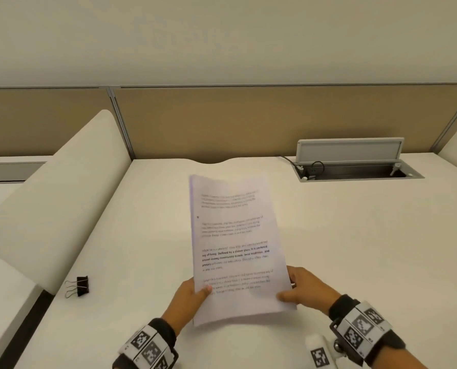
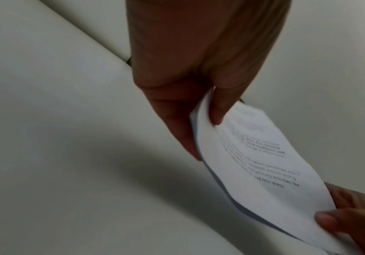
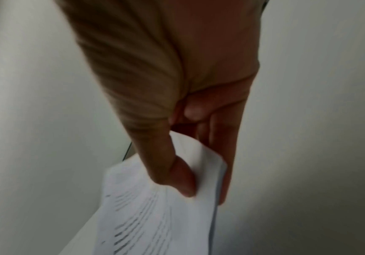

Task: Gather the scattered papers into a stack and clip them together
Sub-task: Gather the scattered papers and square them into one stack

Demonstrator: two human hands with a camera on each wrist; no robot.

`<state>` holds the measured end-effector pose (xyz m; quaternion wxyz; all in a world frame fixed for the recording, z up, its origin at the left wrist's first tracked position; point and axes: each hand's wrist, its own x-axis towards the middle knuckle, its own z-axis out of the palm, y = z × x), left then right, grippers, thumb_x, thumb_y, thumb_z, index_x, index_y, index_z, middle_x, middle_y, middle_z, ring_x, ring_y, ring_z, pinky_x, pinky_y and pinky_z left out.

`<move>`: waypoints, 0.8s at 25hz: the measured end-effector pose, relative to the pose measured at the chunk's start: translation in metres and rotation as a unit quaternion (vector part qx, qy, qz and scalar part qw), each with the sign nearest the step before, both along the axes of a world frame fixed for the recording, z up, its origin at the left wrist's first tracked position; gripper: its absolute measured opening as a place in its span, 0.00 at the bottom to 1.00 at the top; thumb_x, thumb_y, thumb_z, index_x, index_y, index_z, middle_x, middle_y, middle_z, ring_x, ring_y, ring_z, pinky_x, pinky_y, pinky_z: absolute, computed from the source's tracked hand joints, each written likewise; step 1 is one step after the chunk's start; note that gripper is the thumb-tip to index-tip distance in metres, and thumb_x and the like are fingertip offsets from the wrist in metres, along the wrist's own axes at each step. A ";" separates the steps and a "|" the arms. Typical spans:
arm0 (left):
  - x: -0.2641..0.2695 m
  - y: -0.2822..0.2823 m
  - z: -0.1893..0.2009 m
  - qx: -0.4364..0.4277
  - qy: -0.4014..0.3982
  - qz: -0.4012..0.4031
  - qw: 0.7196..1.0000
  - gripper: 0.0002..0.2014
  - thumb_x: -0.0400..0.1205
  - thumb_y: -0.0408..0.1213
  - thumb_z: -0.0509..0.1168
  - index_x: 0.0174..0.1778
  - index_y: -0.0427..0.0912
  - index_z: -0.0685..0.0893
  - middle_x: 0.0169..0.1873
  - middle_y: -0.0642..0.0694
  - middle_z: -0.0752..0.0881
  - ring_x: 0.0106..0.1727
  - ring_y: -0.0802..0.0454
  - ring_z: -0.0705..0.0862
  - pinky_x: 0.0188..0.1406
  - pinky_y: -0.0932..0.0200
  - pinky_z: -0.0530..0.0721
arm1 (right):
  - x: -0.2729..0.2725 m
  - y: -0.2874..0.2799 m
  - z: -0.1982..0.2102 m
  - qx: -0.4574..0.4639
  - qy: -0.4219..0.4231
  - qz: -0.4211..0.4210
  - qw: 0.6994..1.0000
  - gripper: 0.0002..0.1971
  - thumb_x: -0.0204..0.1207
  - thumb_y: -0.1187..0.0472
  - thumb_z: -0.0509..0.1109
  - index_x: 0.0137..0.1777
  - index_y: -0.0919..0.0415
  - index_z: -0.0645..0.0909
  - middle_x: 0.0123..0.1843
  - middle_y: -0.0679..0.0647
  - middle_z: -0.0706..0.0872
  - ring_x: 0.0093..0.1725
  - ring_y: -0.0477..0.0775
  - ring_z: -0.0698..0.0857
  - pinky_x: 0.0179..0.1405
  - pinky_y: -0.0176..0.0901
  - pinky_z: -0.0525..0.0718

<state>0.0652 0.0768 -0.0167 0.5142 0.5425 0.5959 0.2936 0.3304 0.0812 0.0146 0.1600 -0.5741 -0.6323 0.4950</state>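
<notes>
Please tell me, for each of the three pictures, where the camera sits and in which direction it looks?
Head: worn on the head, looking forward and down at the desk; shows both hands, left hand and right hand, holding the papers, with the binder clip lying to the left.
Left wrist: looks along the left hand to the papers; the right hand shows too.
Right wrist: looks along the right hand, thumb on the papers.
Shared: all three show the papers.
</notes>
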 end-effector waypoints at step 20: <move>-0.005 -0.026 -0.009 0.030 0.361 -0.068 0.930 0.10 0.83 0.46 0.54 0.41 0.46 0.66 0.43 0.48 0.70 0.37 0.58 0.71 0.38 0.72 0.70 | -0.007 -0.047 -0.043 -0.008 -0.129 -0.060 0.990 0.22 0.75 0.55 0.65 0.69 0.54 0.67 0.65 0.53 0.80 0.55 0.49 0.80 0.58 0.38 0.81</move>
